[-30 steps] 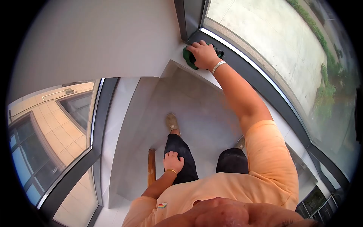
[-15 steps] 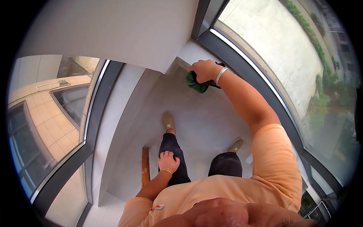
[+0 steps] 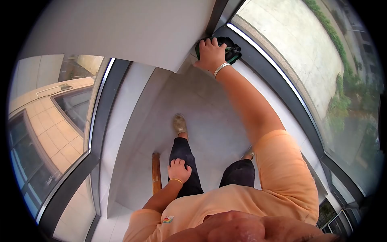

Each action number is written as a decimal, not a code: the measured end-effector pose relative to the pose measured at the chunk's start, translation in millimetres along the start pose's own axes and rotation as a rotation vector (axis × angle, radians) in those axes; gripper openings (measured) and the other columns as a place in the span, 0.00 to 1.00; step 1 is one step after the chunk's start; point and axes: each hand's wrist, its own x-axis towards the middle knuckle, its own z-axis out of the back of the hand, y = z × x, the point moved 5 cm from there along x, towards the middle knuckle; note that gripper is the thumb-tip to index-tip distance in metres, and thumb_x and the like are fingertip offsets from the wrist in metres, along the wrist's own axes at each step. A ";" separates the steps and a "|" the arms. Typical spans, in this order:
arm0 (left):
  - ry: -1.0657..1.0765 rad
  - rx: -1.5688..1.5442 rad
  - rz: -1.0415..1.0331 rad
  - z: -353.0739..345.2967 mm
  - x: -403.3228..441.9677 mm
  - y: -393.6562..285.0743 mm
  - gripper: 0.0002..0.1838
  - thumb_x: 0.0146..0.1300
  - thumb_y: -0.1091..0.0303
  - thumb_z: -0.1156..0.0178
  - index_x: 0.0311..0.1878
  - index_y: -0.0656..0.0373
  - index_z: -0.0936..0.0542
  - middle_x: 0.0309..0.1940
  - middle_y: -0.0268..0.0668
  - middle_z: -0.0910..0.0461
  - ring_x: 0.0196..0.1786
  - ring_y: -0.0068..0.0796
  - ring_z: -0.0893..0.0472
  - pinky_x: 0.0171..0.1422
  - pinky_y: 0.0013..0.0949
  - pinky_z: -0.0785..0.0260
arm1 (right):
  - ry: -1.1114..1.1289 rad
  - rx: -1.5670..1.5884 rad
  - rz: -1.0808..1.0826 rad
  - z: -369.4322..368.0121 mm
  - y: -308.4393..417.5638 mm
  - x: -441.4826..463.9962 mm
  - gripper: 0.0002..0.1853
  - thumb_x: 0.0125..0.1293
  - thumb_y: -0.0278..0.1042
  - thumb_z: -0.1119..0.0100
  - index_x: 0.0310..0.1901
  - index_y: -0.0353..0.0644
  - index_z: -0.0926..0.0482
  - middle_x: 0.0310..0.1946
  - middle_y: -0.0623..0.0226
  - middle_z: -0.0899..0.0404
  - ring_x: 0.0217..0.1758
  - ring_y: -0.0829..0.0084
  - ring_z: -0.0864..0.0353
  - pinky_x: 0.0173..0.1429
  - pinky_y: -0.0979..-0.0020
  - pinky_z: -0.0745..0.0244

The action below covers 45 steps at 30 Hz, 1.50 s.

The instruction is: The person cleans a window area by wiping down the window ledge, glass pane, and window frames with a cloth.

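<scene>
Cloth [image 3: 233, 50]: soft, crumpled fabric.
Bracelet [image 3: 221, 68]: polished metal, catching the light.
Shirt [image 3: 234, 201]: matt fabric with soft creases.
Stick [image 3: 156, 173]: worn-looking wood.
Window frame [image 3: 258, 56]: smooth, satin metal.
Window [image 3: 358, 153]: clear, glossy glass.
Wall [image 3: 121, 28]: smooth and matt.
Floor [image 3: 205, 125]: smooth, faintly glossy.

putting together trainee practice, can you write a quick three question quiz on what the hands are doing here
1. What lies under the right hand?
2. True or false: the left hand is gripping the wooden stick.
3. Multiple choice: on which side is the silver bracelet worn? A) left B) right C) both

Key:
1. A crumpled green-and-black cloth, by the window frame.
2. False; it rests on the left trouser leg.
3. B
</scene>
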 end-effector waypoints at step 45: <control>-0.004 0.078 -0.012 -26.8 -14.5 -14.2 0.18 0.60 0.54 0.41 0.47 0.54 0.17 0.53 0.36 0.20 0.63 0.43 0.26 0.63 0.56 0.32 | -0.296 0.166 0.292 -31.8 -37.2 -37.8 0.30 0.58 0.28 0.37 0.66 0.55 0.23 0.68 0.68 0.28 0.74 0.63 0.33 0.71 0.59 0.34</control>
